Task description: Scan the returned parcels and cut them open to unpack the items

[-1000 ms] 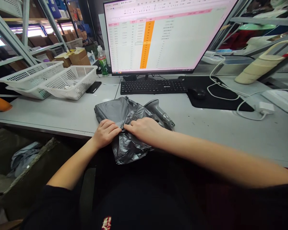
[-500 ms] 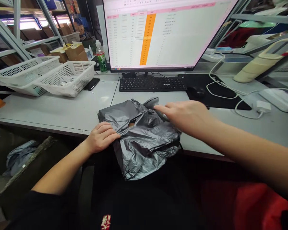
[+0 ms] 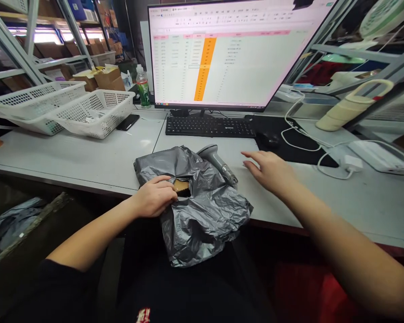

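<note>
The grey bag [image 3: 202, 211] hides most of the brown box [image 3: 182, 186].

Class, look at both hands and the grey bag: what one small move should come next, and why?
Probably move the right hand left onto the barcode scanner, which lies untouched on the desk beside it. The left hand holds the grey plastic bag, and a brown box shows through its opening, so a scan seems the likely step.
</note>
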`<state>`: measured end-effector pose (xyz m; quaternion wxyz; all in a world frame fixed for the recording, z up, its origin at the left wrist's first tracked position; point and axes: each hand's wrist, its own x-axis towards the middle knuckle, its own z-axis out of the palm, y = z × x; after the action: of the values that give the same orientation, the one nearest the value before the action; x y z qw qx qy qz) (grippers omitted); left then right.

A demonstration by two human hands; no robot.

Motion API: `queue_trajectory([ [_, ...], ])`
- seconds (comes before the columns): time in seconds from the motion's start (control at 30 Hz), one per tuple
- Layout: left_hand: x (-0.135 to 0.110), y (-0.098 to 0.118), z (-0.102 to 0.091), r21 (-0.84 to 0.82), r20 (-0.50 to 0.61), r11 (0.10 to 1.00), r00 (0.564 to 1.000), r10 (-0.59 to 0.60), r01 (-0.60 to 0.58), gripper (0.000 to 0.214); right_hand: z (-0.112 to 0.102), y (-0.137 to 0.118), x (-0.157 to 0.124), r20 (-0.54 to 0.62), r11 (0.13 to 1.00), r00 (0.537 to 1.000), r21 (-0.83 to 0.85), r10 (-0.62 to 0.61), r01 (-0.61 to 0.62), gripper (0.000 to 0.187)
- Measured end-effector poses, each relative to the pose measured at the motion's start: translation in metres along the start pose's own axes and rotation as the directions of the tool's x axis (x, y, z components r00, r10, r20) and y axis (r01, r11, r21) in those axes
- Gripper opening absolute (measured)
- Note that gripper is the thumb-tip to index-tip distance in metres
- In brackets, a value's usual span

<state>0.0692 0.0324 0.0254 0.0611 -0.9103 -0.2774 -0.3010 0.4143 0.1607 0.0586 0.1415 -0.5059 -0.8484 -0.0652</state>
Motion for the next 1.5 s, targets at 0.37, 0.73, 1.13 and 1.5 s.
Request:
queue_trajectory([
  [0.37,0.001,-0.004,-0.010,0.131,0.025,0.988,0.996,0.082,-0.085,0.010,0.014,-0.155,0.049,0.162,0.852,0.838,0.047,-0.521,0.521,0.023],
  [0.73,-0.124,0.023,-0.024,0.111,-0.140,0.938,0.940,-0.312,0.328,0.028,-0.002,-0.093,0.090,0.072,0.974,0.987,-0.165,-0.143,0.153,0.024],
  [1.13,-0.096,0.014,-0.026,-0.032,0.115,0.348,0.350,-0.930,0.937,0.070,-0.001,-0.155,-0.016,0.023,0.655,0.694,0.352,-0.720,0.668,0.069],
  [1.5,-0.080,0.019,-0.013,-0.807,0.351,-0.177,0.216,-0.911,0.564,0.109,0.023,-0.162,-0.044,0.037,0.705,0.819,0.531,-0.573,0.469,0.077],
])
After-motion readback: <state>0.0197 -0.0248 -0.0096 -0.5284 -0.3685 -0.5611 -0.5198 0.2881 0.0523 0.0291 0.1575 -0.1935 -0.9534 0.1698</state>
